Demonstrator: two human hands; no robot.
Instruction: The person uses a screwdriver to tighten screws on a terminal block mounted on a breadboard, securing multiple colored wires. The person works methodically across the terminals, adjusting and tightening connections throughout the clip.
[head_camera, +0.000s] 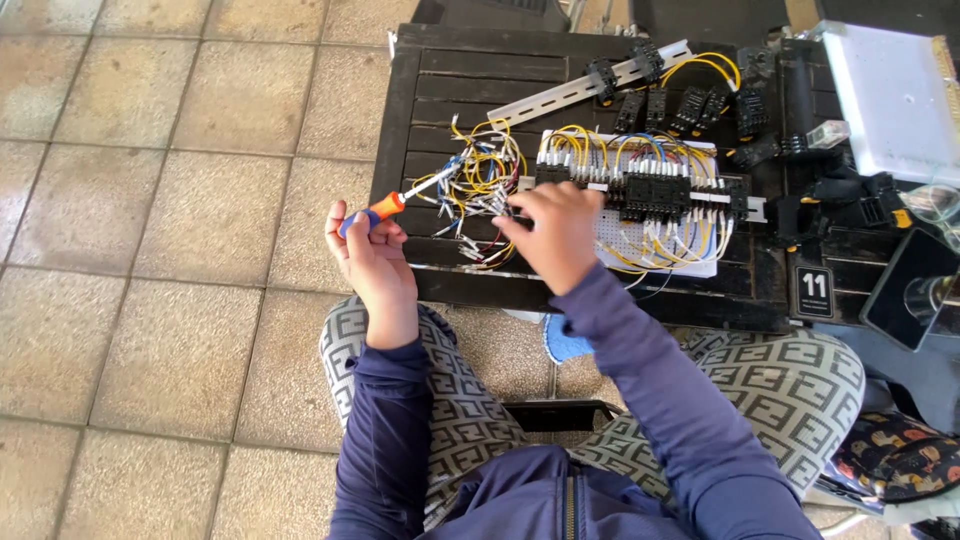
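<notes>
I see a floor of beige tiles (170, 150) filling most of the left side of my view. On it stands a low table of dark wooden slats (440, 95), just ahead of the knees. Below the table I see legs in grey patterned trousers (790, 385) and two arms in dark blue sleeves (660, 390).

On the right edge of the table lies a white tray (895, 95), tilted a little. Near the middle of the table sits a white perforated board (625, 235) carrying a row of black relay sockets (655, 190) wired with yellow, blue and white leads. Behind it a grey metal rail (560, 93) lies at a slant, with loose black sockets (690, 108) just beside its far end.

Left of the board I see a loose bundle of wires (480, 185), mostly yellow, spread over the slats.

My right hand (550, 235) rests at the left end of the board, right beside the bundle, with fingers curled down toward the wires; I cannot tell whether it pinches anything.

My left hand (368, 245) hangs over the table's left edge, closed around the orange and blue handle of a screwdriver (395, 205). Its metal tip points up and right into the bundle of wires.
</notes>
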